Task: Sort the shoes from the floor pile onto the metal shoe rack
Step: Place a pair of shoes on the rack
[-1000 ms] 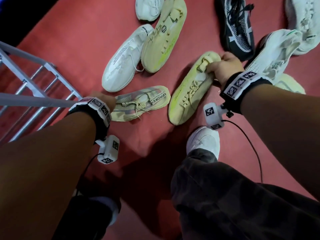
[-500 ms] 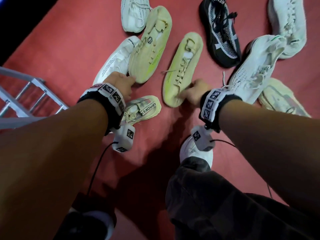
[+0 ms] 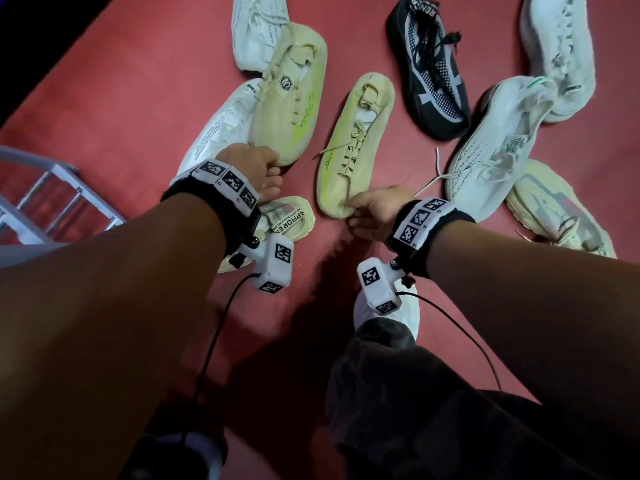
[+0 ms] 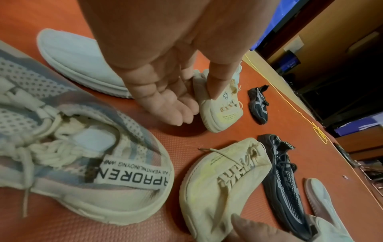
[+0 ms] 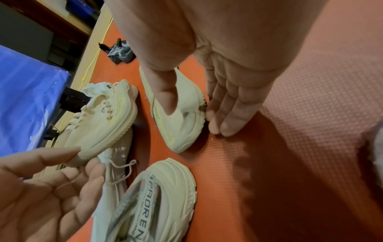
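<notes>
Touching yellow shoe [image 5: 182, 131] toe, right fingers [image 5: 234, 114]

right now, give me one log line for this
left hand: thumb on logo shoe toe | right hand: thumb on lime shoe toe | neither grip closed

A yellow-green cloth shoe [image 3: 353, 147] lies upright on the red floor [image 3: 138, 81]. Just beside it, a second yellow-green shoe [image 3: 294, 95] rests partly on a white shoe [image 3: 221, 129], and a black knit shoe [image 3: 429, 74] lies near. The grey metal shoe rack [image 3: 45, 188] stands at the left.
</notes>
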{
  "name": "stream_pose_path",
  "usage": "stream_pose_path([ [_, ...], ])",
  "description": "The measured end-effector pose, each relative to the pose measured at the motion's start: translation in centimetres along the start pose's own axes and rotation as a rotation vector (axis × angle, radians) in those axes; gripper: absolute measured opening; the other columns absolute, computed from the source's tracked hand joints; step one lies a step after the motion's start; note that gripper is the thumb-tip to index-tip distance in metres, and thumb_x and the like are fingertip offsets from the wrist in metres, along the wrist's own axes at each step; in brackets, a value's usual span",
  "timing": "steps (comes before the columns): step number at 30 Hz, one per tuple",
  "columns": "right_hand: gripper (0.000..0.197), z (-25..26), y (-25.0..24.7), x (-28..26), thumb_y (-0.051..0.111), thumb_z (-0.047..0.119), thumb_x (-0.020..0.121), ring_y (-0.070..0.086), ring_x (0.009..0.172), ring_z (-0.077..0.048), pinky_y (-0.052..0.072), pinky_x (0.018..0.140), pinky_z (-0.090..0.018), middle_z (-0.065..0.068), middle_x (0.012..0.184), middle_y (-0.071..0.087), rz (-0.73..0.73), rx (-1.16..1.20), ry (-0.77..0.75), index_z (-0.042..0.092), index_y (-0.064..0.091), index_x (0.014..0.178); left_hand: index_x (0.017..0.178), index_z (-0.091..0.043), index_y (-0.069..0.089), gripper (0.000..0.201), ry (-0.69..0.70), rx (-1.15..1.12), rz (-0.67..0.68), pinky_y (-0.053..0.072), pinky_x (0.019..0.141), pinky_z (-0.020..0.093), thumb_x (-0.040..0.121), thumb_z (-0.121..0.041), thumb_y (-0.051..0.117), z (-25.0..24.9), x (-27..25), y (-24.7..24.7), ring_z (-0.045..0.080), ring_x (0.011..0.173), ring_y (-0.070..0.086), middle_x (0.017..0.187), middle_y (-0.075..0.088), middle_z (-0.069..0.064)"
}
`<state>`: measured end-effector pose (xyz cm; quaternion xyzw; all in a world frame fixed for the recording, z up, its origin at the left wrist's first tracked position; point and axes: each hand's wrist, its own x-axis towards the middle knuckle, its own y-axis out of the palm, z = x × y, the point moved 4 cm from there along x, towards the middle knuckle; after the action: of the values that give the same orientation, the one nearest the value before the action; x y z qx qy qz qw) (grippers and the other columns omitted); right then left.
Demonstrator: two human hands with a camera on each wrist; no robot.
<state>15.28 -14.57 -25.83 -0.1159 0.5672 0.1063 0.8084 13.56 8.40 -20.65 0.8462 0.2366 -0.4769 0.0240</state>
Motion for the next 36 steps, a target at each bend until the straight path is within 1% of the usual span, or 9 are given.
stream_pose_path([
  [3,0.019,0.3,0.7,-0.4,0.084,0.016,0.082,0.055,0.054,-0.014,0.054,0.058,-0.029,-0.004,0.068,0.060,0.018,0.026,-0.046,0.010,0.065,0.083,0.084,-0.006,0.062,0.012,-0.010,0.014,-0.084,0.061,0.063,0.030,0.089,-0.017,0.064,0.2,-0.8,-0.9,0.016,0.067,0.072,0.079,0.070,0.006],
  [8,0.020,1.4,1.9,-0.8,0.083,0.013,0.081,0.046,0.048,-0.015,0.046,0.048,-0.025,-0.009,0.068,0.057,-0.015,0.020,-0.104,0.007,0.064,0.085,0.093,-0.004,0.067,0.015,-0.025,0.056,-0.098,0.060,0.061,0.029,0.087,-0.019,0.066,0.5,-1.6,-3.0,0.015,0.074,0.077,0.086,0.077,0.008],
  [13,0.030,1.4,2.1,-1.3,0.076,0.011,0.082,0.063,0.056,-0.019,0.054,0.055,-0.028,-0.013,0.078,0.068,-0.050,0.040,-0.134,-0.001,0.065,0.108,0.090,-0.001,0.067,0.017,0.014,0.090,-0.130,0.063,0.062,0.032,0.083,-0.016,0.068,0.9,-3.1,-4.6,0.019,0.068,0.077,0.072,0.075,0.011],
  [20,0.016,1.8,1.2,-5.9,0.064,0.006,0.085,0.067,0.055,-0.027,0.058,0.060,-0.035,-0.017,0.069,0.070,-0.075,-0.008,-0.189,-0.001,0.061,0.098,0.086,0.002,0.061,0.014,0.028,0.267,-0.087,0.057,0.047,0.026,0.085,-0.012,0.063,0.4,-8.0,-7.6,0.022,0.049,0.062,0.070,0.065,0.019],
  [23,0.010,3.8,-0.2,-11.1,0.060,0.010,0.086,0.060,0.051,-0.025,0.056,0.072,-0.044,-0.011,0.059,0.064,-0.093,0.002,-0.262,0.005,0.061,0.095,0.090,0.000,0.057,0.013,0.101,0.291,-0.109,0.056,0.045,0.030,0.080,-0.007,0.061,-1.0,-12.5,-9.7,0.024,0.045,0.058,0.067,0.059,0.020],
  [26,0.020,6.1,-2.1,-18.1,0.065,0.028,0.092,0.062,0.059,-0.028,0.058,0.076,-0.046,-0.013,0.070,0.065,-0.160,-0.104,-0.341,0.008,0.064,0.090,0.096,-0.002,0.057,0.026,0.174,0.290,-0.147,0.058,0.057,0.044,0.071,-0.009,0.064,-2.7,-18.1,-11.9,0.029,0.052,0.060,0.064,0.059,0.020],
  [31,0.017,9.3,-2.6,-30.7,0.058,0.018,0.087,0.060,0.064,-0.030,0.046,0.058,-0.032,-0.021,0.070,0.062,-0.155,-0.360,-0.445,0.003,0.063,0.084,0.087,-0.008,0.057,0.017,0.305,0.270,-0.233,0.053,0.054,0.036,0.075,-0.010,0.068,-5.3,-29.7,-15.7,0.025,0.042,0.054,0.068,0.061,0.017],
  [34,0.022,10.8,-1.3,-38.5,0.056,0.018,0.087,0.053,0.043,-0.023,0.043,0.047,-0.024,-0.017,0.058,0.057,-0.123,-0.478,-0.519,0.004,0.062,0.071,0.081,-0.005,0.063,0.036,0.348,0.338,-0.270,0.060,0.067,0.056,0.056,-0.030,0.071,-5.7,-35.1,-18.8,0.036,0.054,0.067,0.068,0.070,0.019],
  [36,0.016,11.2,0.0,-43.6,0.055,0.015,0.082,0.051,0.045,-0.023,0.040,0.050,-0.025,-0.016,0.058,0.056,-0.075,-0.502,-0.604,0.004,0.062,0.072,0.077,-0.005,0.068,0.050,0.388,0.395,-0.302,0.060,0.069,0.062,0.043,-0.042,0.066,-5.6,-37.6,-21.1,0.042,0.066,0.073,0.072,0.073,0.023],
])
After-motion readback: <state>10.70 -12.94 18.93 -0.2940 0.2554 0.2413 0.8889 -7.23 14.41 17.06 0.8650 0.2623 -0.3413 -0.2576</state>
